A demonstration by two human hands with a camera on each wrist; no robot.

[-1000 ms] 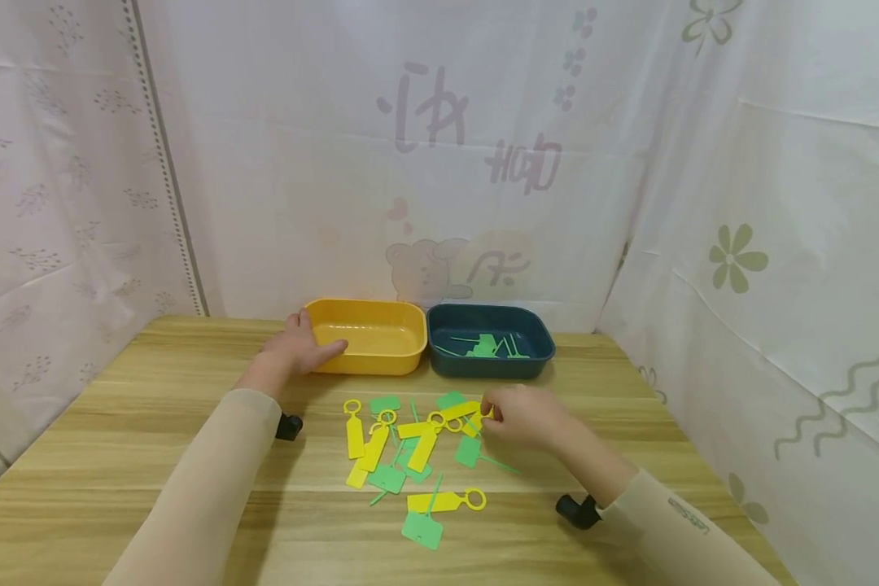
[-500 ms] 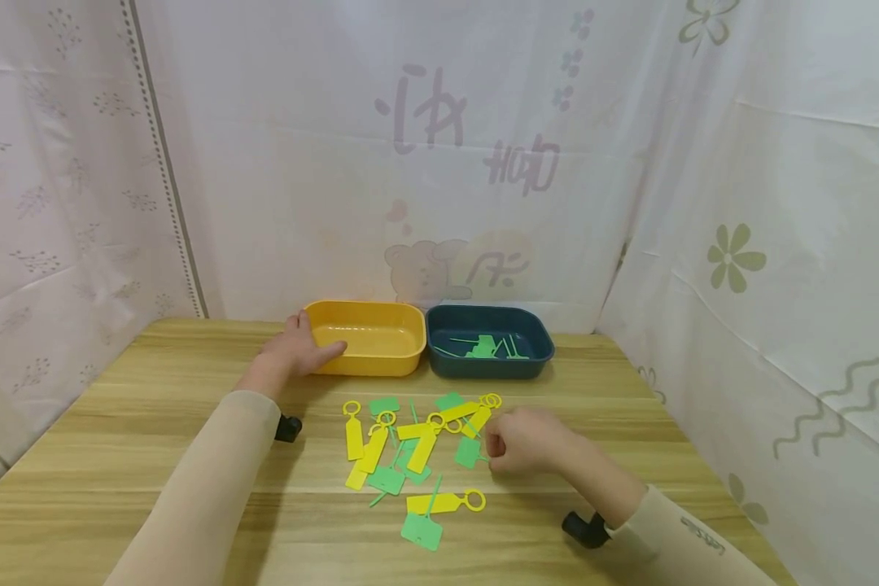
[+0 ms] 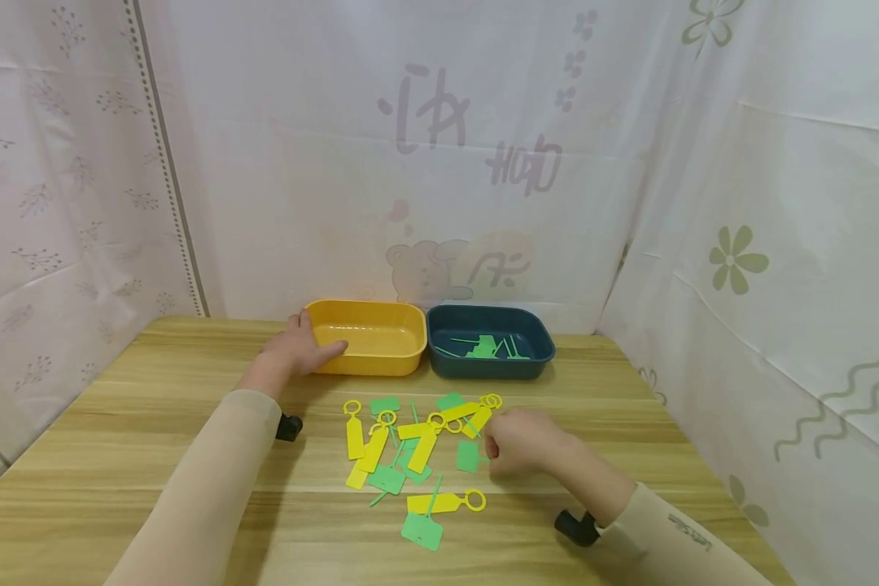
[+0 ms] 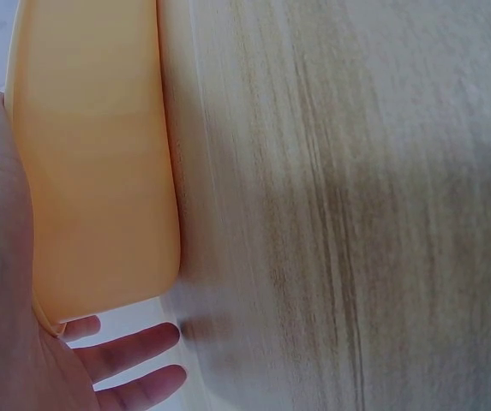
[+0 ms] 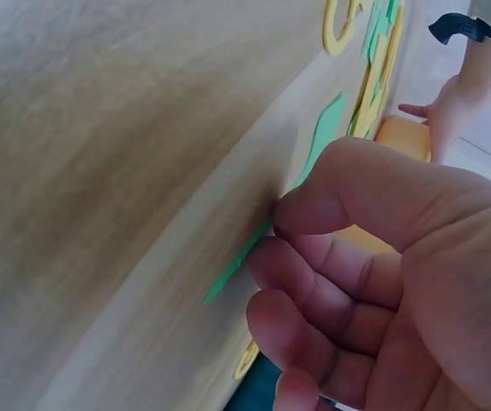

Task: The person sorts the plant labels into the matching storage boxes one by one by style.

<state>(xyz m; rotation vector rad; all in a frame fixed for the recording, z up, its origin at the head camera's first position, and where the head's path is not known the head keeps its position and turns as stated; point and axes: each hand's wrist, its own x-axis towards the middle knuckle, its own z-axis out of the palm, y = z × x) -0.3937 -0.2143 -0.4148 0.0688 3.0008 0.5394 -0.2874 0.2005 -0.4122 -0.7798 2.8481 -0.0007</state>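
My left hand (image 3: 293, 350) holds the left end of a yellow bin (image 3: 399, 365), its thumb over the front rim; in the left wrist view the other fingers reach past the bin's end. Right of the tag pile, my right hand (image 3: 525, 443) pinches the thin stem of a green tag (image 3: 468, 456) lying on the table. The right wrist view shows thumb and index finger meeting at the green stem (image 5: 236, 267), the remaining fingers curled. Yellow ring-ended tags (image 3: 425, 448) and green square tags (image 3: 387, 478) lie mixed between both hands.
A dark blue bin (image 3: 491, 370) with several green tags (image 3: 486, 346) in it stands against the yellow bin's right side. Nearest the front, a yellow tag (image 3: 439, 503) and a green tag (image 3: 422, 531) overlap. A printed curtain (image 3: 300, 163) hangs behind the wooden table (image 3: 190, 366).
My right hand has come down from the yellow tags at the pile's upper right to the green tag's stem, and that tag has turned slightly. My left hand stays on the yellow bin.
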